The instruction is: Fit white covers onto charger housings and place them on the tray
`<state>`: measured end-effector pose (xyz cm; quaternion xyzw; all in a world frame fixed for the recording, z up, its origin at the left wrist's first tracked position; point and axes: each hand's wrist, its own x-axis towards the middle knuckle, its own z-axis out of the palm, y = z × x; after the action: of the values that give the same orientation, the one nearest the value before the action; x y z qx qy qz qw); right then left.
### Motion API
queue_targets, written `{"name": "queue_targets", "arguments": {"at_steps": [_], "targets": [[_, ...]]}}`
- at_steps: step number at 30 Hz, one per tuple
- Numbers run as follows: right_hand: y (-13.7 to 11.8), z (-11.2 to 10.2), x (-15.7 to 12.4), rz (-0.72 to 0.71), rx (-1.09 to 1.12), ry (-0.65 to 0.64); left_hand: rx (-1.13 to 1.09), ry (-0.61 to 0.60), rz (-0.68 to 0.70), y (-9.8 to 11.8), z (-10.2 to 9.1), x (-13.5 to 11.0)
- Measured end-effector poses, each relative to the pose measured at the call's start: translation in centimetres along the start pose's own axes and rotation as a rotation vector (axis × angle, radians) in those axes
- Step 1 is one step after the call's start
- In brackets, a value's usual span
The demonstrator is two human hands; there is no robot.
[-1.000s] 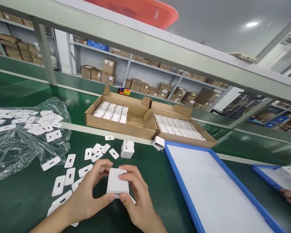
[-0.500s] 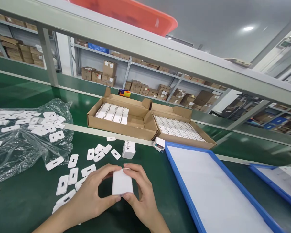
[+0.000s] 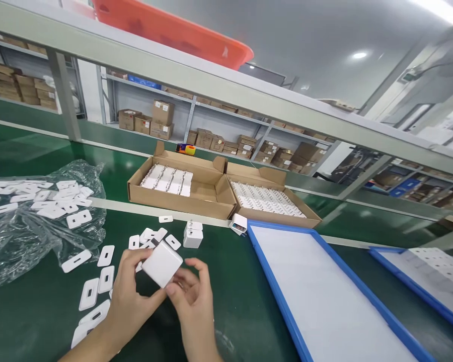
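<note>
A white charger cube (image 3: 162, 263) is held tilted between my two hands above the green bench. A dark patch shows near its upper left corner. My left hand (image 3: 130, 291) grips it from the left, thumb along the lower edge. My right hand (image 3: 192, 296) is closed at its lower right corner, with thumb and fingers pinching there; some of the fingers are hidden. Just behind stand a few similar white chargers (image 3: 193, 238). Loose white slotted plates (image 3: 106, 279) lie to the left of my hands, several of them partly hidden by the left one.
Clear plastic wrap (image 3: 41, 246) with many white plates spreads at the left. Two cardboard boxes (image 3: 181, 201) of white pieces stand at the back. An open white housing (image 3: 238, 224) sits near a blue-rimmed tray (image 3: 279, 296). Another blue-rimmed tray (image 3: 419, 291) lies at far right.
The charger cube has moved left and been turned from upright to tilted. My right hand has shifted from its right side to its lower corner. The camera view has shifted slightly.
</note>
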<state>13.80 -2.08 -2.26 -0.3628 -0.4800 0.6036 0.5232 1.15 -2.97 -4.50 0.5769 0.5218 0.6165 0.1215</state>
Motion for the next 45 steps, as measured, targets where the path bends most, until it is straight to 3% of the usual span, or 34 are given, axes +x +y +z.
{"name": "queue_targets", "arguments": {"at_steps": [2,6,8,10,12,15,18,21,24,33,40,45], "targets": [[0.0,1.4,-1.0,0.001,0.056,0.032,0.051,0.087,0.153,0.0,0.0,-0.1],[-0.3,3.2,-1.9,-0.076,0.078,0.143,0.047,0.228,0.316,0.8,0.1,0.0],[-0.9,2.9,-1.9,-0.139,0.023,0.161,0.072,0.220,0.390,1.2,0.0,0.0],[-2.1,1.4,-1.3,-0.208,-0.080,0.175,0.164,0.129,0.450,1.4,-0.2,-0.1],[-4.2,-1.4,-0.2,-0.277,-0.246,0.227,0.271,-0.023,0.480,1.5,-0.3,-0.2],[-7.8,-7.7,2.5,-0.411,-0.681,0.402,0.313,-0.196,0.445,1.5,-0.4,-0.4],[-10.3,-14.5,6.0,-0.431,-0.864,0.530,0.285,-0.244,0.377,1.5,-0.4,-0.6],[-10.7,-19.8,9.1,-0.368,-1.095,0.610,0.247,-0.241,0.305,1.2,-0.3,-0.6],[-9.5,-22.6,11.2,-0.258,-1.309,0.599,0.221,-0.262,0.288,0.7,-0.2,-0.4],[-6.2,-24.1,14.1,-0.160,-1.616,0.515,0.207,-0.187,0.262,1.2,0.3,-0.1],[-4.9,-23.9,14.5,-0.183,-1.640,0.489,0.268,-0.253,0.347,0.6,0.0,0.1],[-3.9,-23.3,13.8,-0.219,-1.612,0.426,0.272,-0.270,0.326,0.4,0.0,0.1]]}}
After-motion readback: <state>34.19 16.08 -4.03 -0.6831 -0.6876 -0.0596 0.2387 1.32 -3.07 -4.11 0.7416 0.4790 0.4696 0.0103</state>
